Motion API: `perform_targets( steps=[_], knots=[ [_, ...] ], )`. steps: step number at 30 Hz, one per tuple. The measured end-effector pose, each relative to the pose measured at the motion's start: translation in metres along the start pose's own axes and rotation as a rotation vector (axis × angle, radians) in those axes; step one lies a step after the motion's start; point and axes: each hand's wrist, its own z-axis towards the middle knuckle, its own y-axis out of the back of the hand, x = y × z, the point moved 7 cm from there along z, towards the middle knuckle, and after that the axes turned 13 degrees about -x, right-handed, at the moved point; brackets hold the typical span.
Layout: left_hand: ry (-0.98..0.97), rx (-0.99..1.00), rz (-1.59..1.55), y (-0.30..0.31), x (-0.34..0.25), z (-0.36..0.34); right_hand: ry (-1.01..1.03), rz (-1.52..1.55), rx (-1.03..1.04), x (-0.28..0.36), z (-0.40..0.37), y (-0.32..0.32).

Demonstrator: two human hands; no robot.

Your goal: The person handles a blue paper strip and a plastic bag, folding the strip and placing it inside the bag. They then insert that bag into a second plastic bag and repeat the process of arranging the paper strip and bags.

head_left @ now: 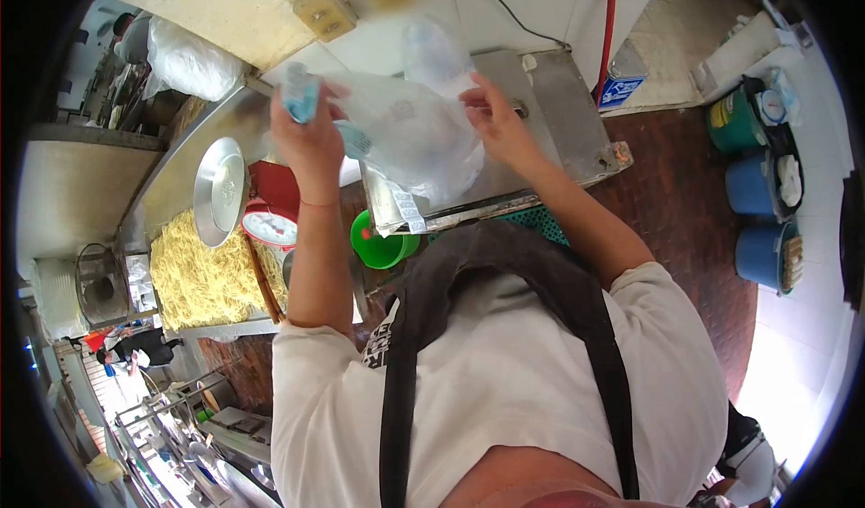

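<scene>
A: Seeing nearest a white short-sleeved shirt (514, 364) under black fabric apron straps (613, 373); beyond, doing what?

B: Apparently handling a large translucent plastic bag (410, 130) over a grey metal worktop (563, 103): clasping a blue-and-clear plastic bundle (300, 95) in the left hand (309, 139), curling the right hand (500, 119) at the bag's edge, pinching or not being impossible to tell

A: Calling next for what?

B: Probably for steadying and spreading; looking milky, crumpled, loosely puffed

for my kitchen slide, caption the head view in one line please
A translucent plastic bag between left hand and right hand above a metal surface, near a scale and yellow noodles.
</scene>
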Motion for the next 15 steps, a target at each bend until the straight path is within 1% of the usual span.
perform_targets(
  steps=[2, 3, 4, 5, 6, 8, 9, 11, 12, 14, 15],
  knots=[
    [0.052, -0.132, -0.138, 0.007, -0.009, 0.012, -0.101, 0.033, -0.075, -0.018, -0.005, 0.006],
    [0.046, -0.157, -0.161, 0.014, -0.017, 0.020, -0.150, 0.052, -0.119, -0.023, -0.006, 0.010],
    [0.042, -0.181, -0.182, 0.027, -0.026, 0.025, -0.224, 0.074, -0.094, -0.016, -0.005, 0.012],
    [0.013, -0.144, -0.226, 0.031, -0.038, 0.026, -0.298, 0.096, -0.067, -0.007, -0.004, 0.017],
    [-0.017, -0.198, -0.184, 0.037, -0.041, 0.025, -0.366, 0.117, -0.040, 0.005, -0.002, 0.019],
    [-0.078, -0.305, -0.109, 0.048, -0.046, 0.023, -0.427, 0.449, -0.059, 0.027, 0.003, 0.008],
    [0.021, -0.240, -0.213, 0.046, -0.045, 0.019, -0.458, 0.615, -0.069, 0.039, 0.004, 0.004],
    [-0.180, -0.242, 0.067, 0.062, -0.033, 0.014, -0.507, 0.785, -0.015, 0.090, 0.011, 0.008],
    [-0.306, -0.168, 0.060, 0.062, -0.045, 0.012, -0.529, 0.869, 0.018, 0.107, 0.013, 0.007],
    [-0.553, -0.007, 0.018, 0.063, -0.069, 0.004, -0.460, 0.818, 0.076, 0.118, 0.016, 0.010],
    [-0.436, 0.212, -0.370, 0.061, -0.075, 0.005, -0.424, 0.789, 0.105, 0.122, 0.017, 0.013]
  ],
)
